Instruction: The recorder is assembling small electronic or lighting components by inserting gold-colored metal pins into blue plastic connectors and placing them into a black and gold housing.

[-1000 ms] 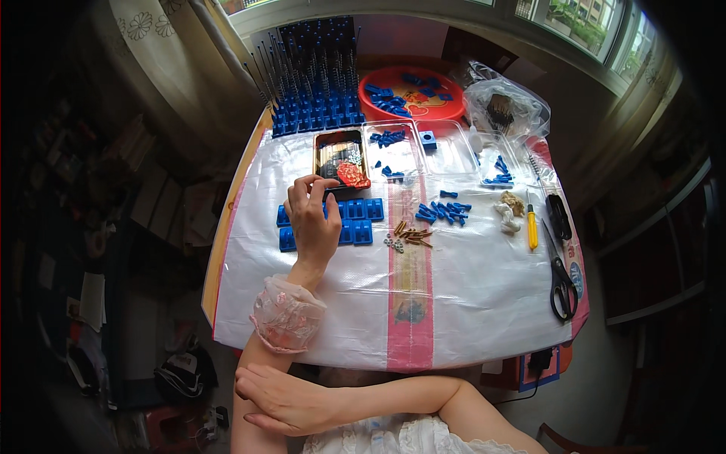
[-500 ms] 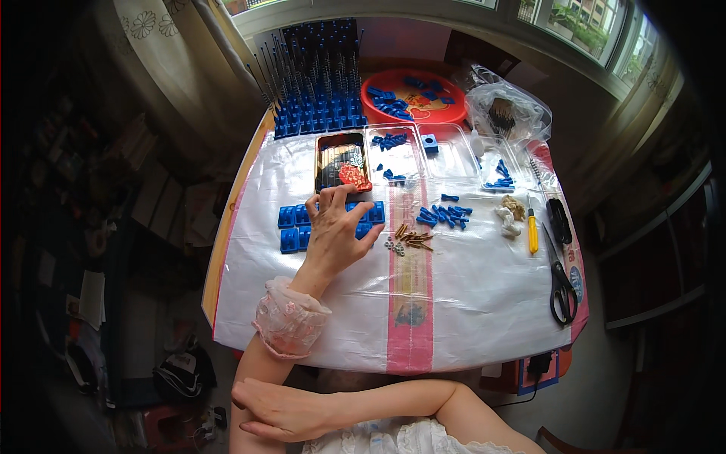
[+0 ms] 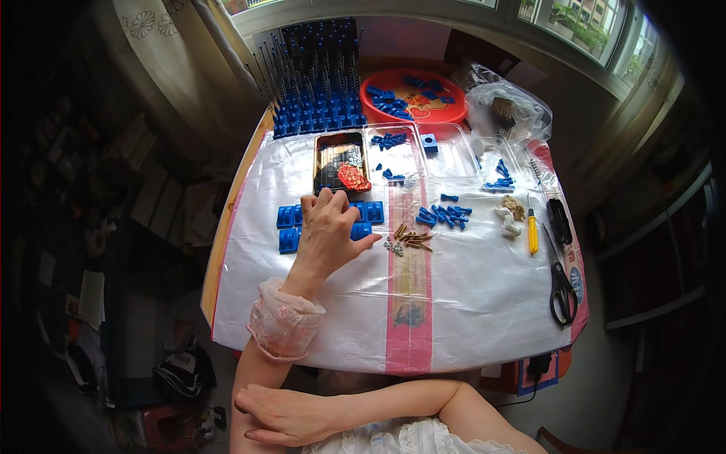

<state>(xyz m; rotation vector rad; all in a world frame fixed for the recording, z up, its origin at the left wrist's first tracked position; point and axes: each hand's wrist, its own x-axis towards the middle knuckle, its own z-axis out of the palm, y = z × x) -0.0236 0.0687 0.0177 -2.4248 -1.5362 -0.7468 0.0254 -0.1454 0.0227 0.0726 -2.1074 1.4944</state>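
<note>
My left hand (image 3: 325,231) is palm down over two rows of blue plastic blocks (image 3: 289,240) on the covered table. Its fingers are bent at the far row and its thumb is spread to the right; the blocks beneath are partly hidden. Across my left forearm lies my right hand (image 3: 283,415), fingers loosely draped, with nothing visible in it. Just right of the left thumb are small silver nuts (image 3: 393,246) and brass-coloured pins (image 3: 414,239). A black tray (image 3: 340,163) with a red patterned corner stands directly beyond the blocks.
Blue parts with upright springs and rods (image 3: 318,94) crowd the back left. Behind the clear plastic trays (image 3: 446,155) is a red round tray (image 3: 446,113). Loose blue pieces (image 3: 446,216) lie right of centre. A yellow-handled screwdriver (image 3: 533,238) and black scissors (image 3: 561,295) lie at right.
My left hand has shifted slightly left, with its fingers more bent, uncovering more of the blocks at the right end. My right hand stays on the forearm.
</note>
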